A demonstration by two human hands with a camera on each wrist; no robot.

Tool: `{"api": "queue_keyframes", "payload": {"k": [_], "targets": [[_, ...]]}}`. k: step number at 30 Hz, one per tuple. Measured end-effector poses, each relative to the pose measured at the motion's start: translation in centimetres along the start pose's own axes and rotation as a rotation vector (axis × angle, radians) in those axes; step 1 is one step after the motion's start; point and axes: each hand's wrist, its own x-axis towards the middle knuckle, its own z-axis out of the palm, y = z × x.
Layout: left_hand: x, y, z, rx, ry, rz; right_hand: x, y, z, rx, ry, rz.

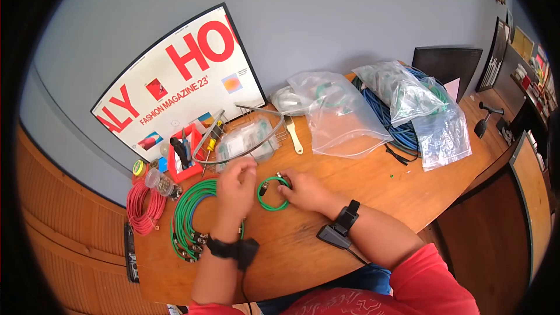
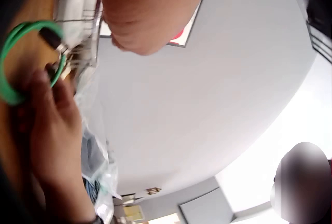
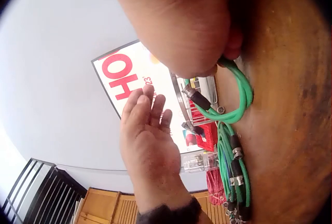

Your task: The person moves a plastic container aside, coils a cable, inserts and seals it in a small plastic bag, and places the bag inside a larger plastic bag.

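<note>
A small coiled green cable (image 1: 270, 206) with metal-tipped black connectors is gripped at its right side by the right hand (image 1: 309, 191), just above the wooden table. The left wrist view shows the same coil (image 2: 11, 93) pinched between the right hand's (image 2: 56, 136) thumb and fingers. Raised to the left of the coil, the left hand (image 1: 236, 189) touches nothing; the right wrist view shows that hand (image 3: 150, 141) palm visible, fingers loosely extended. Beneath and beside the left forearm lies a larger bundle of green cables (image 1: 185, 210) with several connectors.
A red cable coil (image 1: 135, 205), clear jars (image 1: 160, 182) and a red tool box (image 1: 179, 169) stand left. Behind are a wire rack (image 1: 279, 134), a brush (image 1: 296, 140) and a plastic bag (image 1: 341, 125). Blue cables (image 1: 402, 134) under bags (image 1: 443, 140) lie back right, beside a dark monitor (image 1: 446, 61).
</note>
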Motion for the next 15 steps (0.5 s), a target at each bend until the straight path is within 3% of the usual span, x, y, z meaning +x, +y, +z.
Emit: {"api": "queue_keyframes", "payload": {"k": [2, 3, 5, 10, 12, 13, 15], "targets": [[4.2, -0.1, -0.3, 0.114, -0.181, 0.095, 0.0, 0.2, 0.0, 0.005, 0.000, 0.001], [6.0, -0.1, -0.1, 0.114, -0.187, 0.100, 0.1, 0.3, 0.0, 0.002, -0.015, 0.004], [9.3, -0.1, 0.4, 0.205, -0.413, -0.247, 0.2, 0.3, 0.1, 0.000, -0.020, 0.007], [13.6, -4.1, 3.2, 0.401, -0.643, -0.176, 0.1, 0.2, 0.2, 0.017, -0.018, 0.013], [14.6, -6.3, 4.3, 0.613, -0.759, -0.045, 0.2, -0.1, -0.1, 0.005, -0.034, 0.035], [15.0, -4.7, 4.3, 0.607, -0.851, -0.158, 0.2, -0.2, -0.3, 0.005, -0.040, 0.032], [15.3, -4.9, 4.5, 0.561, -0.896, -0.190, 0.1, -0.2, -0.2, 0.034, -0.040, 0.035]]}}
